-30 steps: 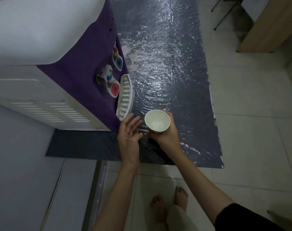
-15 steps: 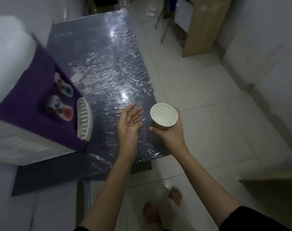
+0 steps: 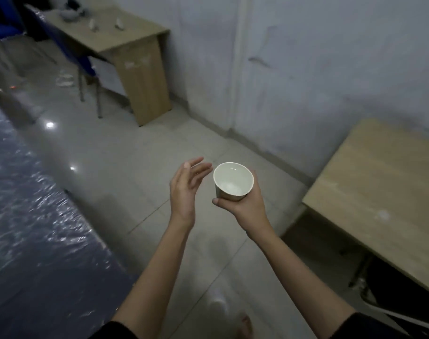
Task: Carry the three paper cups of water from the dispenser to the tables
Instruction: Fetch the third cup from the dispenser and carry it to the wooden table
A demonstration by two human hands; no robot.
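A white paper cup (image 3: 233,181) with water in it is held upright in my right hand (image 3: 245,206), which grips it from below and behind. Just to the cup's left, my left hand (image 3: 186,189) hovers with fingers spread, not touching it. A light wooden table (image 3: 384,192) stands at the right, close to the cup. Another wooden table (image 3: 125,42) stands at the far wall, with a few small items on top. The dispenser is out of view.
A dark shiny plastic-covered mat (image 3: 37,241) lies on the tiled floor at left. A blue chair (image 3: 61,40) stands beside the far table. A white wall (image 3: 306,69) runs behind both tables. A dark chair (image 3: 404,302) sits under the near table.
The view has swung right, away from the purple dispenser, which has left the frame. The cup stays in my right hand and the near table has come into view.
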